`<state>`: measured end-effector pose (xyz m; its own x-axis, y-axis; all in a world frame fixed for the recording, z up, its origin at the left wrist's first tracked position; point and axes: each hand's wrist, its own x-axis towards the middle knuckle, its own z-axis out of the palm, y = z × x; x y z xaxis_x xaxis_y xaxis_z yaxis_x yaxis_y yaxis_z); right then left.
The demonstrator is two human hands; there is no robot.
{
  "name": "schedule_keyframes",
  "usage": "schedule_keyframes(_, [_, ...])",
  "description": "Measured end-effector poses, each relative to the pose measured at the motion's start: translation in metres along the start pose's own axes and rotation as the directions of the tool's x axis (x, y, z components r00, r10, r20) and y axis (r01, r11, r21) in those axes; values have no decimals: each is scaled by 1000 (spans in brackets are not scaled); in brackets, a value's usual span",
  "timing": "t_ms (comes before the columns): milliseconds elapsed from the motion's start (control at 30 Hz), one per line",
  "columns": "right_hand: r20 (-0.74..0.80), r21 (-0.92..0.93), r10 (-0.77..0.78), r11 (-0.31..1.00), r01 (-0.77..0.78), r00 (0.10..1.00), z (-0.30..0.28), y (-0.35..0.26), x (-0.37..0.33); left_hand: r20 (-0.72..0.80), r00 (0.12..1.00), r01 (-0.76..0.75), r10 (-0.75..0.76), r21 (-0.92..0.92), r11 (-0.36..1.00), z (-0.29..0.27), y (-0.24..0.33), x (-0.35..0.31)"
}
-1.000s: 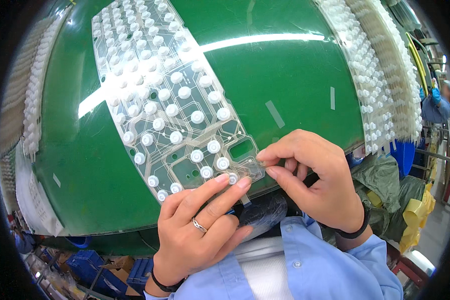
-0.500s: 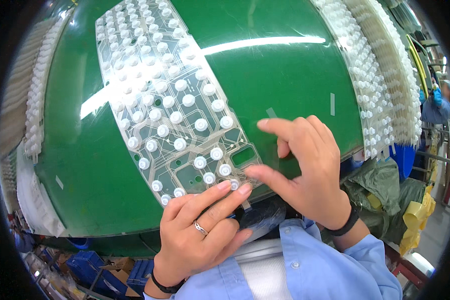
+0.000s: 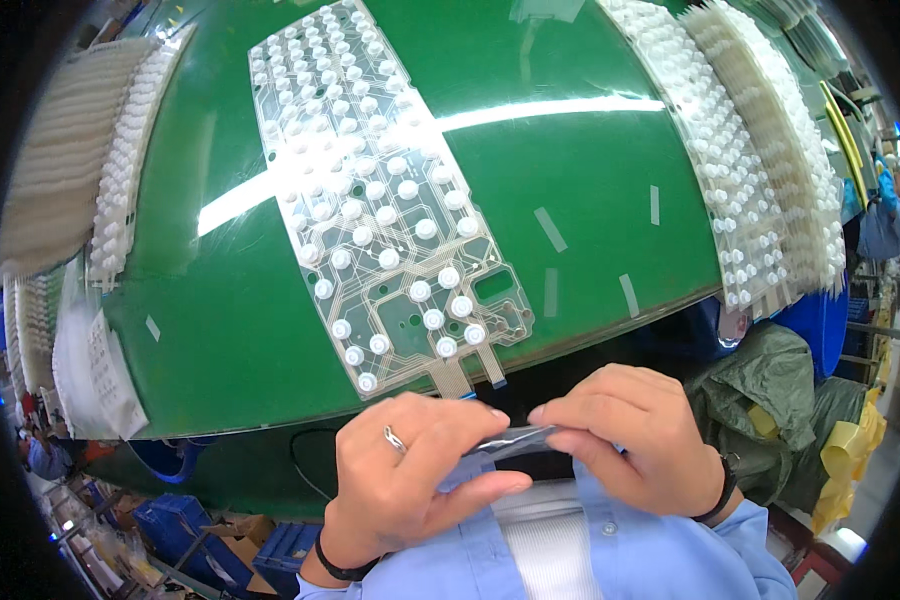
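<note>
A clear flexible keyboard membrane [image 3: 398, 320] with printed traces and rows of white rubber domes lies flat on the green table. Its two short tails stick out over the near edge. Just off that edge, my left hand [image 3: 395, 465] and my right hand [image 3: 642, 440] hold a crumpled piece of clear plastic film [image 3: 515, 441] between them. The right thumb and fingers pinch its right end. On the left, the film runs in under my curled fingers, with the thumb stretched out below; the exact grip is partly hidden. Neither hand touches the membrane.
Stacks of domed membranes stand at the right [image 3: 735, 190] and left [image 3: 130, 170] of the green table [image 3: 570, 200]. Several strips of clear tape [image 3: 550, 229] stick to its top. Below are blue crates [image 3: 185, 535] and a grey-green plastic bag [image 3: 770, 380]. Another person works at far right.
Both hands have drawn back from the membrane's near end to the clear film off the table edge. The right hand has gone from spread fingers to a pinch. The view has shifted slightly.
</note>
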<state>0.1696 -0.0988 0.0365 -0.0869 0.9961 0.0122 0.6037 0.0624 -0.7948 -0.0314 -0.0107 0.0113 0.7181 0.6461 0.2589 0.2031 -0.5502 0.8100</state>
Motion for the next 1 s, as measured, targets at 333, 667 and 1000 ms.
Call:
schedule_keyframes(333, [-204,-85,-175,983,161,963,13,-6,4,5,1000,-20,20,34,999,11,7,-5])
schedule_keyframes(667, [-346,21,-137,988,154,928,-5,3,19,55,998,-52,42,196,979,-12,-8,10])
schedule_keyframes(1000, [-250,295,316,925,-238,915,-2,27,67,202,978,-108,59,243,964,-16,-28,3])
